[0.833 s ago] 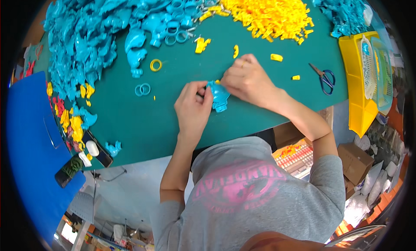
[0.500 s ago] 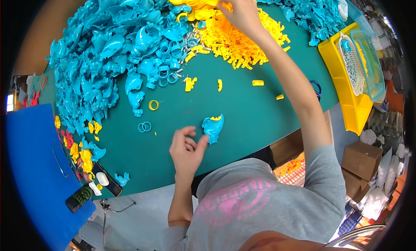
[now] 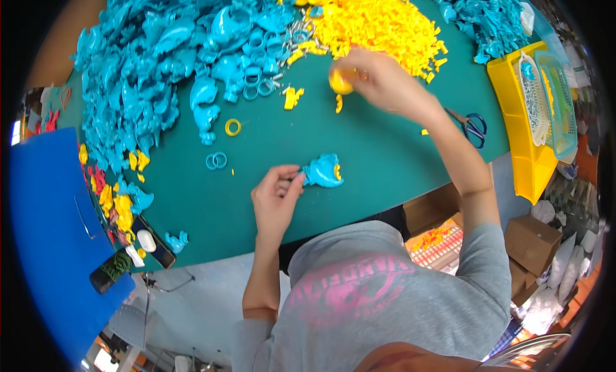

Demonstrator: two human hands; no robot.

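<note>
Near the front of the green table, my left hand pinches a blue plastic shell part by its narrow end. A small yellow piece shows at the part's wide, jagged edge. My right hand, a little blurred, holds a rounded yellow plastic piece in its fingertips, just in front of the yellow pile. Beneath that hand lies a small curved yellow piece. To its left is another yellow piece. A yellow ring and two clear blue rings lie left of centre.
A big heap of blue shells covers the far left, and more blue parts lie far right. Scissors rest beside my right forearm. A yellow tray with baskets stands at the right edge. A phone lies front left.
My right hand has come back from the yellow pile with a yellow piece. My left hand has taken hold of the blue shell part, which has turned so its wide end faces right.
</note>
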